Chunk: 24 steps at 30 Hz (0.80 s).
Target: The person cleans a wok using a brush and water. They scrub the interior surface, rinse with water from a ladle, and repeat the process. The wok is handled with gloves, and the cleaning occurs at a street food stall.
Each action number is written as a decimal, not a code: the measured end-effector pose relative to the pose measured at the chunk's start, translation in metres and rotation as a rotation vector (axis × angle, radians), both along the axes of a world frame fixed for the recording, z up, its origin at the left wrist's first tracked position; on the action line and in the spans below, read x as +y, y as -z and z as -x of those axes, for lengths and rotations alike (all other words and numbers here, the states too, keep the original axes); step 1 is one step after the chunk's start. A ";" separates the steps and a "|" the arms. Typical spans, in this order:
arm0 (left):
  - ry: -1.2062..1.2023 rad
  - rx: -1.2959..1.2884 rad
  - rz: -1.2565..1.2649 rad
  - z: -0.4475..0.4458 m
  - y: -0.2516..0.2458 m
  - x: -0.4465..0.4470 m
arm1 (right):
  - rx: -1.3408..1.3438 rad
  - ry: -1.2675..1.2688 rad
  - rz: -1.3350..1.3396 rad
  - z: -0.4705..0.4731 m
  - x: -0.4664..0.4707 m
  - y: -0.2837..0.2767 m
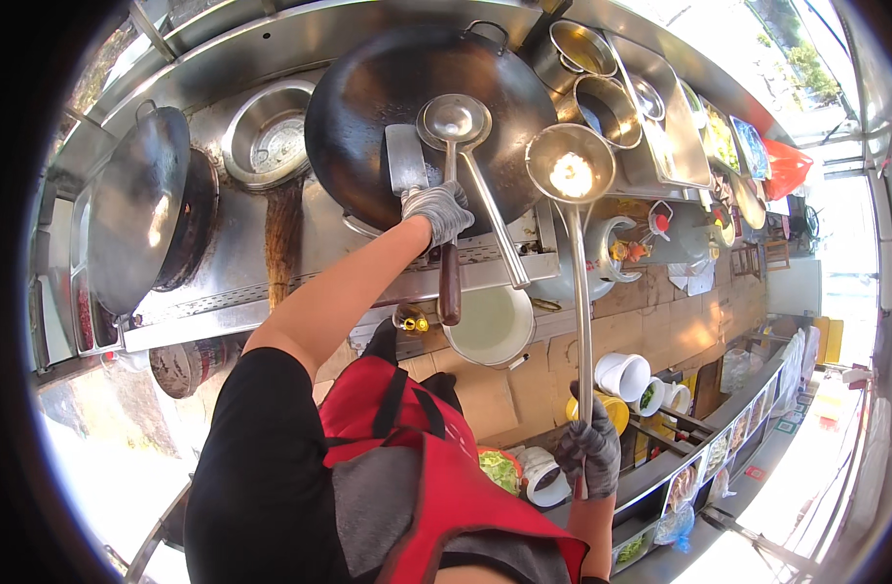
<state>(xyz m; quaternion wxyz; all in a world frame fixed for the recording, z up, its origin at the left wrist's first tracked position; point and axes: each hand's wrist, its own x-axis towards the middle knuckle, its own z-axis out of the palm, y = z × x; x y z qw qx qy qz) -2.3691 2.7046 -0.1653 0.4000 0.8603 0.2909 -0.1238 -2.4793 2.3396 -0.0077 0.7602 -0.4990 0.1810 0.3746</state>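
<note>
My left hand, in a grey glove, is closed around the handles of a steel wok spatula and a ladle over a large black wok. A dark wooden handle comes out below the fist; which of the two tools it belongs to, I cannot tell. Partly under that ladle's bowl lies a second round-headed utensil, its steel handle crossing the wok rim. My right hand, also gloved, grips the lower shaft of a long-handled ladle, whose bowl is up beside the wok's right edge.
A bamboo wok brush and steel basin sit left of the wok. Another wok leans further left. Steel pots and food trays line the right. Below are a bucket of cloudy liquid and white buckets on a cardboard-covered floor.
</note>
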 end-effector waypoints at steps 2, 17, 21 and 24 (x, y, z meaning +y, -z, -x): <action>-0.125 -0.122 0.132 0.012 0.000 0.006 | -0.023 -0.080 0.160 -0.020 0.026 0.003; -0.475 -0.184 1.288 0.088 -0.045 0.032 | -1.109 -0.679 1.186 -0.051 0.090 0.068; -0.320 -0.107 1.004 0.108 -0.046 0.053 | -1.100 -0.663 1.297 -0.030 0.061 0.088; -0.196 0.037 0.605 0.125 -0.044 0.071 | -1.089 -0.333 1.053 0.015 0.030 0.109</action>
